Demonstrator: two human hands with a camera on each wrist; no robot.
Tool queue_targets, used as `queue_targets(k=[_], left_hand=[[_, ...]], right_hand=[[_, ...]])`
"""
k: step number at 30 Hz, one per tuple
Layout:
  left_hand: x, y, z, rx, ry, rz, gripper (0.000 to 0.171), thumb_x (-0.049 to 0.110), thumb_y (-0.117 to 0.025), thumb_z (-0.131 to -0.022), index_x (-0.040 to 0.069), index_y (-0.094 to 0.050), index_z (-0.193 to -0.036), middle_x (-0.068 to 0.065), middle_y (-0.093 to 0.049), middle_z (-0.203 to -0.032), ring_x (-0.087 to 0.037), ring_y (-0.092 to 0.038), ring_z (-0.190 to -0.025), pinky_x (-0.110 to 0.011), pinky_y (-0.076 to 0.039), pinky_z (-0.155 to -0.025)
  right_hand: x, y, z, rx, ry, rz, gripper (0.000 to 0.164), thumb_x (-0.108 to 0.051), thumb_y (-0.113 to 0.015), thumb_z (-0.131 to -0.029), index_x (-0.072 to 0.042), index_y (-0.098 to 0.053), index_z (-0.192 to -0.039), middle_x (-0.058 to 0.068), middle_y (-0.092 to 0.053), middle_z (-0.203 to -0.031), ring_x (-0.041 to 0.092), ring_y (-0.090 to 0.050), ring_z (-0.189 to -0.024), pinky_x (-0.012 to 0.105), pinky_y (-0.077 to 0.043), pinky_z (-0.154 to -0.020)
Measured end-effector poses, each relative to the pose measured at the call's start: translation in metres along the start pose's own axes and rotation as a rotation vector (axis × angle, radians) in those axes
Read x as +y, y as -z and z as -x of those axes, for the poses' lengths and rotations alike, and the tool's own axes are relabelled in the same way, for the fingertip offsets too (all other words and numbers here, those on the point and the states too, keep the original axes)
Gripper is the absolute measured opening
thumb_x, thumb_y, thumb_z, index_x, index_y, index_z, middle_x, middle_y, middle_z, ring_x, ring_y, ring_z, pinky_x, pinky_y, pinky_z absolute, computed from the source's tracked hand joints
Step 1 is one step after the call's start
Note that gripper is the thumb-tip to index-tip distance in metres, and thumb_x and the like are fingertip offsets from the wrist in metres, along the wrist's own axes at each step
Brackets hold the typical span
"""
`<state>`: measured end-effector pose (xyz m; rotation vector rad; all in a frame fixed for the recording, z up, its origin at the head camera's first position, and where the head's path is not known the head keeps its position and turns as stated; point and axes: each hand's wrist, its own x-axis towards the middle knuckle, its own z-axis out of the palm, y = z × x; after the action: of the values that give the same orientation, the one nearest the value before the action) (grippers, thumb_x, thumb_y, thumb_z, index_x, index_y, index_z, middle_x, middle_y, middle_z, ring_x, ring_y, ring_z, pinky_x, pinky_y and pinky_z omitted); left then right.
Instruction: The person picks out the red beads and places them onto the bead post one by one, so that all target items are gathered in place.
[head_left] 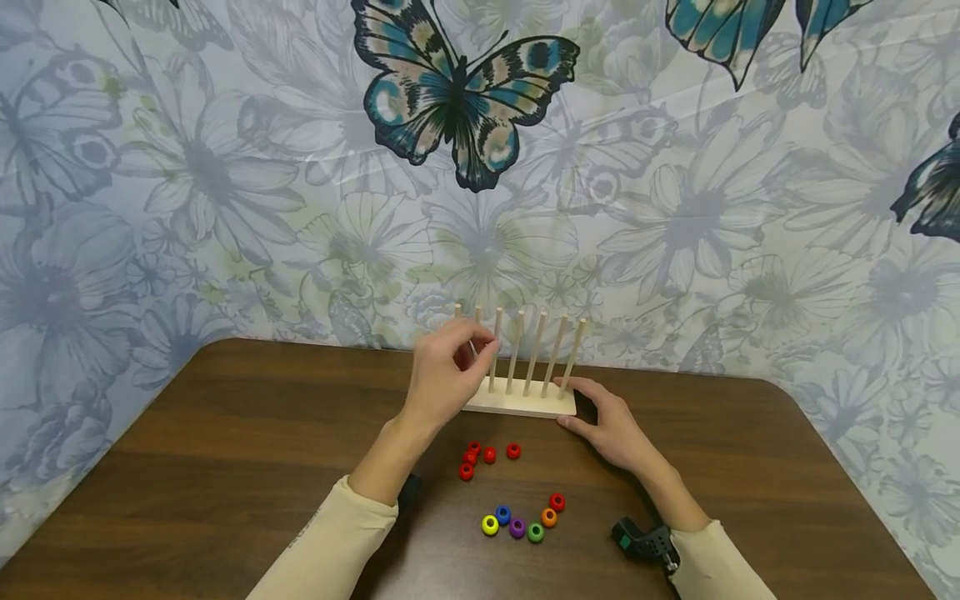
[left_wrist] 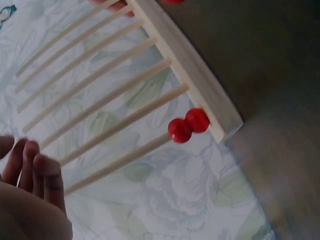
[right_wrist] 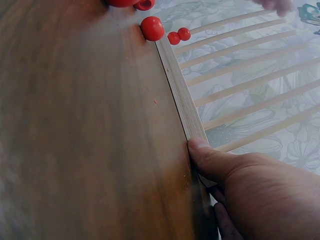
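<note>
A pale wooden peg rack (head_left: 517, 403) with a row of upright pegs stands toward the back of the table. My right hand (head_left: 611, 425) grips its right end, the thumb (right_wrist: 202, 150) along the front edge and the fingers behind. My left hand (head_left: 450, 367) is raised at the peg tops on the left, its fingers loosely bent. No bead shows between those fingers (left_wrist: 47, 167) in the left wrist view. Two red beads (left_wrist: 187, 126) sit at the foot of the leftmost peg; in the head view the left hand hides them.
Several loose red beads (head_left: 490, 455) lie on the brown table (head_left: 285, 433) in front of the rack. Closer to me is a curved group with yellow (head_left: 490, 525), blue, purple, green, orange and red beads. A butterfly-print cloth (head_left: 480, 225) hangs behind the table.
</note>
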<state>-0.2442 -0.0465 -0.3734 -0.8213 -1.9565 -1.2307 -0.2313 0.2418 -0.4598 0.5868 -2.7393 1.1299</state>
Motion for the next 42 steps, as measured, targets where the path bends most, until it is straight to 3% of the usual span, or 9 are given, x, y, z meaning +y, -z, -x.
queue_targets(k=[8, 13, 18, 24, 31, 42], left_hand=[[-0.005, -0.009, 0.013, -0.426, 0.132, -0.089, 0.008, 0.015, -0.079, -0.094, 0.016, -0.077, -0.087, 0.007, -0.069, -0.075, -0.006, -0.056, -0.064, -0.021, -0.048, -0.059], [-0.004, -0.013, 0.017, -0.701, 0.167, -0.042, 0.007, 0.016, -0.079, -0.095, 0.017, -0.076, -0.089, 0.008, -0.068, -0.075, -0.008, -0.059, -0.068, -0.021, -0.048, -0.063], [-0.003, -0.018, 0.022, -0.885, 0.218, -0.016, 0.01, 0.021, -0.082, -0.093, 0.019, -0.074, -0.088, 0.009, -0.067, -0.074, -0.005, -0.059, -0.068, -0.022, -0.049, -0.065], [-0.002, -0.023, 0.029, -0.979, 0.239, -0.036, 0.015, 0.025, -0.087, -0.088, 0.02, -0.073, -0.086, 0.009, -0.065, -0.071, -0.003, -0.059, -0.064, -0.022, -0.048, -0.064], [0.001, -0.027, 0.032, -1.01, 0.234, -0.05, 0.017, 0.026, -0.09, -0.086, 0.018, -0.075, -0.086, 0.008, -0.064, -0.073, -0.002, -0.055, -0.067, -0.021, -0.047, -0.065], [0.003, -0.03, 0.033, -1.055, 0.244, -0.08, 0.017, 0.01, -0.088, -0.085, 0.017, -0.073, -0.09, 0.007, -0.064, -0.08, -0.003, -0.055, -0.073, -0.021, -0.048, -0.069]], right_hand=[[0.0, -0.002, -0.001, -0.003, -0.008, 0.009, 0.057, -0.023, -0.079, -0.096, -0.015, -0.059, -0.149, 0.011, -0.057, -0.153, 0.039, -0.049, -0.146, 0.065, -0.036, -0.119], [0.0, -0.001, 0.0, -0.001, 0.0, 0.008, 0.056, -0.022, -0.079, -0.096, -0.014, -0.059, -0.148, 0.012, -0.058, -0.153, 0.039, -0.049, -0.145, 0.065, -0.037, -0.118], [-0.002, 0.0, 0.001, 0.0, 0.004, -0.005, 0.056, -0.021, -0.079, -0.096, -0.013, -0.059, -0.148, 0.012, -0.057, -0.153, 0.039, -0.048, -0.146, 0.065, -0.036, -0.119], [-0.002, 0.0, 0.0, 0.001, 0.008, -0.014, 0.057, -0.02, -0.079, -0.096, -0.012, -0.059, -0.148, 0.012, -0.057, -0.153, 0.039, -0.048, -0.147, 0.064, -0.036, -0.119], [-0.004, 0.0, 0.0, 0.001, 0.012, -0.014, 0.056, -0.02, -0.079, -0.096, -0.011, -0.059, -0.148, 0.014, -0.057, -0.153, 0.04, -0.048, -0.146, 0.065, -0.036, -0.119], [-0.005, 0.0, 0.001, 0.007, 0.017, -0.019, 0.056, -0.019, -0.079, -0.096, -0.011, -0.06, -0.147, 0.013, -0.058, -0.152, 0.039, -0.049, -0.146, 0.064, -0.038, -0.117]])
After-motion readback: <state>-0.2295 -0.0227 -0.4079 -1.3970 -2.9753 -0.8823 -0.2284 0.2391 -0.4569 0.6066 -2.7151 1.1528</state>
